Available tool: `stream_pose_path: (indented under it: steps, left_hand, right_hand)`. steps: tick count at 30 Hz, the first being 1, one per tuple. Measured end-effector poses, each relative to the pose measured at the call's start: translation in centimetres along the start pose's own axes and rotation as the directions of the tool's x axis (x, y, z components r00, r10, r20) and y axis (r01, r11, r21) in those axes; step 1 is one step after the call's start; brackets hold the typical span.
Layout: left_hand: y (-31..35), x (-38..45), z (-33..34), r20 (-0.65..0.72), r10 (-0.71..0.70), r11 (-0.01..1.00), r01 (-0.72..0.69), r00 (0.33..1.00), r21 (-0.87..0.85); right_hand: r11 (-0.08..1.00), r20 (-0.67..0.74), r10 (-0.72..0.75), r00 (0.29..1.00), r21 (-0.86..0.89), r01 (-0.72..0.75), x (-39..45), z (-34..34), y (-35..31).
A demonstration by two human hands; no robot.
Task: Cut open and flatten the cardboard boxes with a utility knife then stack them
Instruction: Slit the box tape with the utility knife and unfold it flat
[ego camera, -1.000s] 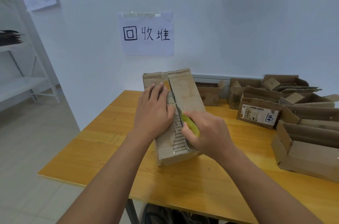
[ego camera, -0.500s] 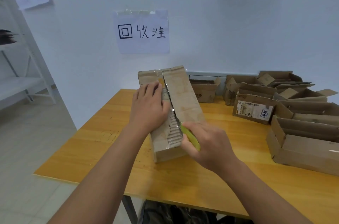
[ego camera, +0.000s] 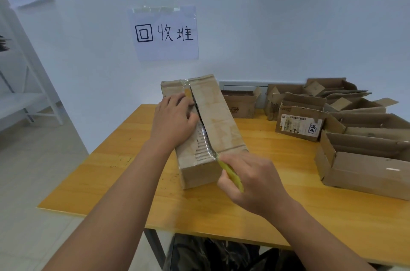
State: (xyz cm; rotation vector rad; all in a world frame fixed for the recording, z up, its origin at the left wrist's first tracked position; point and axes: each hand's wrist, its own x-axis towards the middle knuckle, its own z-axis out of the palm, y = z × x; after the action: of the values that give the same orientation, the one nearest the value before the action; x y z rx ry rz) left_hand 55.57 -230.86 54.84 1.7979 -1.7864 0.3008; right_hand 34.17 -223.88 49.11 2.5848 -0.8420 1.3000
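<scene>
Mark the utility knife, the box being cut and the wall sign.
utility knife [ego camera: 230,174], head view, yellow handle
box being cut [ego camera: 221,120], head view, right top flap
wall sign [ego camera: 165,33], head view, handwritten middle

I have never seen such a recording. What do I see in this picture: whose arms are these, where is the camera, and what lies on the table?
There is no machine: a person wears one camera on the head, looking down at both bare arms. The left hand presses on a tall taped cardboard box standing on the wooden table. The right hand grips a yellow utility knife at the near end of the box's slit top seam. Several open cardboard boxes lie to the right. A paper sign hangs on the wall.
</scene>
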Motion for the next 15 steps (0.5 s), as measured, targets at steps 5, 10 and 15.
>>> stream_pose_path:
  steps: [5, 10, 15]
  left_hand:
    - [0.1, 0.1, -0.2, 0.018, -0.015, 1.0, 0.015, 1.0, -0.026]
    - [0.0, -0.1, -0.2, 0.015, -0.041, 0.997, 0.042, 0.999, -0.072]
    - [0.6, -1.6, -0.3, 0.01, -0.096, 0.957, 0.095, 0.995, -0.275]
  right_hand:
    - [1.0, 0.005, -0.017, 1.0, 0.003, 0.017, 0.0, -0.5, 0.0]
    - [0.997, 0.009, -0.023, 1.0, 0.073, 0.022, 0.1, -1.4, 0.1]
    - [0.97, -0.232, 0.18, 0.956, 0.205, -0.133, 0.7, -0.8, 1.9]
